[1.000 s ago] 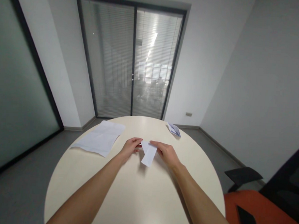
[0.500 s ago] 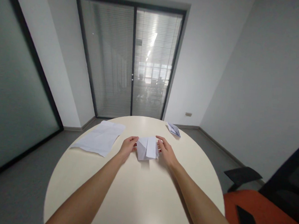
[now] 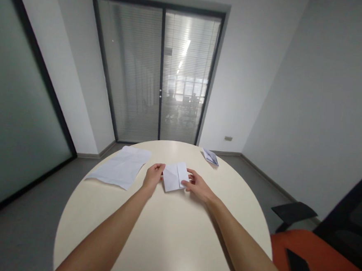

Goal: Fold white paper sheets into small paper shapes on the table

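Observation:
Between my two hands is a small folded sheet of white paper point(image 3: 171, 177), tilted a little, with a narrow flap along its right part. My left hand point(image 3: 153, 178) pinches its left edge between thumb and fingers. On the other side, my right hand point(image 3: 197, 184) grips the right edge, thumb on the front by the flap and fingers behind. The fingertips behind the paper are partly hidden. A larger creased white sheet point(image 3: 119, 166) lies flat to the left of my left hand. Beyond my right hand rests another folded paper piece point(image 3: 211, 157).
The papers are on a round cream table point(image 3: 161, 241). An office chair with an orange seat point(image 3: 324, 261) and black armrest point(image 3: 295, 213) stands close at the right. Behind the table is a glass partition with blinds point(image 3: 156, 76).
The folded paper has flattened and turned slightly, its flap now lying against it. My right hand has moved its thumb onto the front of the paper.

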Demonstrator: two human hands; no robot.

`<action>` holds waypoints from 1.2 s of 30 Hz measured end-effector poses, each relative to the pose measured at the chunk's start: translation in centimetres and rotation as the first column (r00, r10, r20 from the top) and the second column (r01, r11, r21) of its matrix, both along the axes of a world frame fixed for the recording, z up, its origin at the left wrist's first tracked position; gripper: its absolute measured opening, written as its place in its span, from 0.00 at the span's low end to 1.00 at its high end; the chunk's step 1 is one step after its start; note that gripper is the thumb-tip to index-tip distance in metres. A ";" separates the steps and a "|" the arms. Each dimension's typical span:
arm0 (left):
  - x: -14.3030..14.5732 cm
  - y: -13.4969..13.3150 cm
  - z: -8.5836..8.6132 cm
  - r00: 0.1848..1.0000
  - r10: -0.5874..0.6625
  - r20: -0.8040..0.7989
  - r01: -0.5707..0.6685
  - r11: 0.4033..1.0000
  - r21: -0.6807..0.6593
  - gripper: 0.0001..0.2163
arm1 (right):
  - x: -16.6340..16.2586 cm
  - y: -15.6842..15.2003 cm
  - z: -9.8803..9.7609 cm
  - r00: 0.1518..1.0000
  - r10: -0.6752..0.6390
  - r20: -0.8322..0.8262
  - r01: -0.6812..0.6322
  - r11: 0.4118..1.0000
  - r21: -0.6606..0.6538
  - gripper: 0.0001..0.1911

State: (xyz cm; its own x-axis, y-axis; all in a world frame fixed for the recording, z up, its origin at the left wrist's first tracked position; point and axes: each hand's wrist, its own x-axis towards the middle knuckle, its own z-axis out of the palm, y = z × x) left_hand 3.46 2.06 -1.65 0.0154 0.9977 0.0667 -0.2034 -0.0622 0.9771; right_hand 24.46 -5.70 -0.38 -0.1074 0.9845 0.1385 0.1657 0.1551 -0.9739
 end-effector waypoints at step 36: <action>0.2 -3.6 0.4 0.455 0.170 -0.874 0.633 0.629 0.451 0.12 | 1.2 0.1 0.4 0.819 -0.172 0.548 0.139 0.985 0.102 0.16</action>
